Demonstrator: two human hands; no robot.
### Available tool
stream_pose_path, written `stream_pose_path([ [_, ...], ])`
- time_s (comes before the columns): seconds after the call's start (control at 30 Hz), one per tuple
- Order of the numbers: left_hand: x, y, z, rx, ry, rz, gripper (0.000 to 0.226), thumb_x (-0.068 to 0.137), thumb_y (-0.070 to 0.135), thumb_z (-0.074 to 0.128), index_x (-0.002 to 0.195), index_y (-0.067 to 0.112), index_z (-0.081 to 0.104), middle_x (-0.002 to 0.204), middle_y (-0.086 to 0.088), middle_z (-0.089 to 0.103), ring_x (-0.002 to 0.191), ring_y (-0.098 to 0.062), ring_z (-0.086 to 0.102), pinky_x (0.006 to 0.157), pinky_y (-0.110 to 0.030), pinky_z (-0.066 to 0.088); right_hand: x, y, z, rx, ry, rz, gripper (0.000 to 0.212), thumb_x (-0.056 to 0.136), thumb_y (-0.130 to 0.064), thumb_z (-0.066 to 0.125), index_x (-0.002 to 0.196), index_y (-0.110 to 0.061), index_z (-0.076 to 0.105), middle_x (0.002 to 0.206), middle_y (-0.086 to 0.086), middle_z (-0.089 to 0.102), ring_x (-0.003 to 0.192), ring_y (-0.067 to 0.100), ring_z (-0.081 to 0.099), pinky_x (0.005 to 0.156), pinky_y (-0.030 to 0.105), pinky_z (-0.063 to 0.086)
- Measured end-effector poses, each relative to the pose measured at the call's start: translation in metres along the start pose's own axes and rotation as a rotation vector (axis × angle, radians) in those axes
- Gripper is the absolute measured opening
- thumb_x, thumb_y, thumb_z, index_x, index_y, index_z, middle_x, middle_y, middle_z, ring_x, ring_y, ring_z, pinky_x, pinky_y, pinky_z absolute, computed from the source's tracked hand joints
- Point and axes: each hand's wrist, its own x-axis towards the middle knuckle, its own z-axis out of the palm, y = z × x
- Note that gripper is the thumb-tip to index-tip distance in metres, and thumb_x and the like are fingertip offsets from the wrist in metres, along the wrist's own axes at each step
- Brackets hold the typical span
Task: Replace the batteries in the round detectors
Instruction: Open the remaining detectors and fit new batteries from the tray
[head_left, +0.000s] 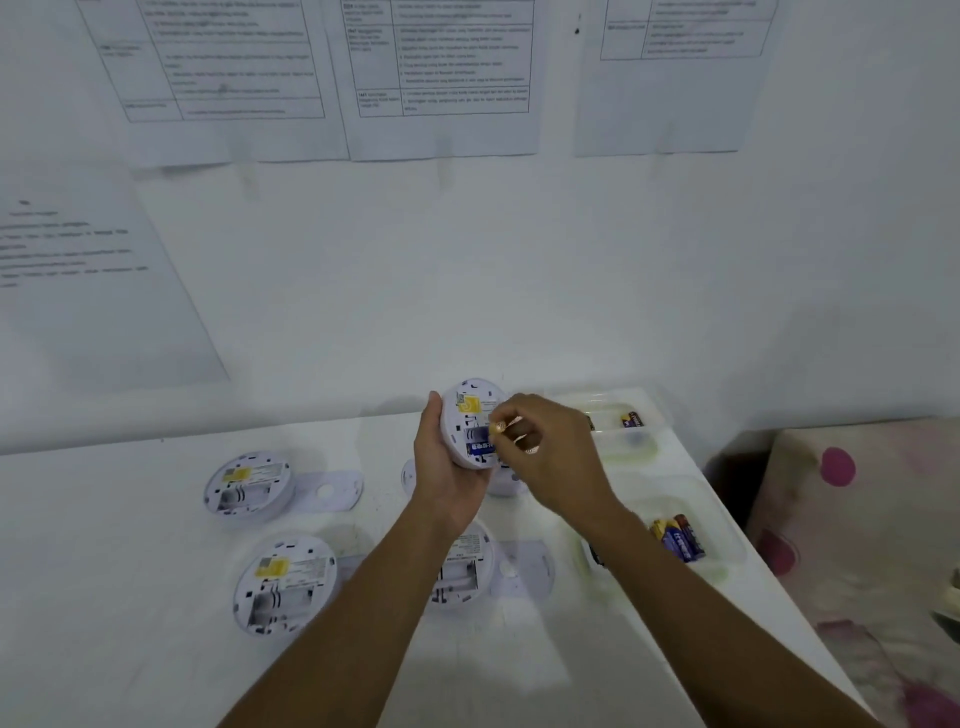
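My left hand (451, 470) cupped the light, rigid round white plastic detector (471, 423) by its rim; my right hand (540, 447) pinched a small, slippery gold-tipped battery (511, 423) at the bay.

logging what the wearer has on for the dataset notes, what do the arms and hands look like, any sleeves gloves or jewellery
Both arms are bare as far as the frame shows: no sleeves in view. The left hand and right hand wear no gloves, and no watch or bracelet shows at either wrist. The right-hand fingers are blurred, so a ring cannot be ruled out.
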Motion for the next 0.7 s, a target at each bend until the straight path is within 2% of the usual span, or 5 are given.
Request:
stream_pose_path([
  [0.23,-0.017,0.003,-0.007,-0.013,-0.024,0.001,0.061,0.098,0.055,0.034,0.127,0.007,0.059,0.112,-0.016,0.068,0.101,-0.026,0.066,0.075,-0.034,0.059,-0.016,-0.013,0.016,0.157,0.007,0.052,0.02,0.08,-0.013,0.077,0.1,-0.016,0.076,0.092,-0.004,0.07,0.08,0.005,0.065,0.068,0.019,0.052],
  [0.33,-0.024,0.002,-0.006,0.0,-0.028,0.035,0.058,0.093,0.053,0.04,0.126,0.01,0.061,0.115,-0.016,0.067,0.106,-0.028,0.064,0.083,-0.037,0.058,-0.012,-0.016,0.021,0.233,0.03,0.342,0.072,0.069,-0.026,0.087,0.131,-0.027,0.051,0.113,-0.002,0.051,0.098,0.005,0.051,0.078,0.02,0.046],
  [0.47,-0.03,0.006,-0.014,-0.022,-0.012,0.058,0.054,0.095,0.052,0.039,0.125,0.014,0.063,0.123,-0.018,0.066,0.114,-0.033,0.06,0.101,-0.046,0.047,-0.007,-0.015,0.028,0.32,-0.054,0.63,0.127,0.057,-0.039,0.092,0.149,-0.043,0.006,0.142,0.005,0.028,0.135,0.026,0.03,0.108,0.05,0.04],
  [0.6,-0.035,0.019,-0.029,-0.004,0.004,0.062,0.054,0.098,0.052,0.035,0.12,0.013,0.066,0.114,-0.015,0.07,0.107,-0.03,0.064,0.099,-0.045,0.047,0.001,-0.019,0.041,0.273,-0.181,0.566,0.125,0.051,-0.057,0.087,0.148,-0.046,0.009,0.142,0.001,0.032,0.134,0.026,0.034,0.108,0.051,0.04],
  [0.7,-0.039,0.041,-0.043,-0.051,0.043,0.078,0.054,0.097,0.052,0.039,0.121,0.011,0.065,0.119,-0.017,0.067,0.111,-0.031,0.06,0.102,-0.044,0.045,0.008,-0.018,0.05,0.285,-0.24,0.494,0.084,0.074,-0.054,0.076,0.144,-0.038,0.033,0.13,-0.006,0.047,0.12,0.017,0.046,0.096,0.034,0.046],
])
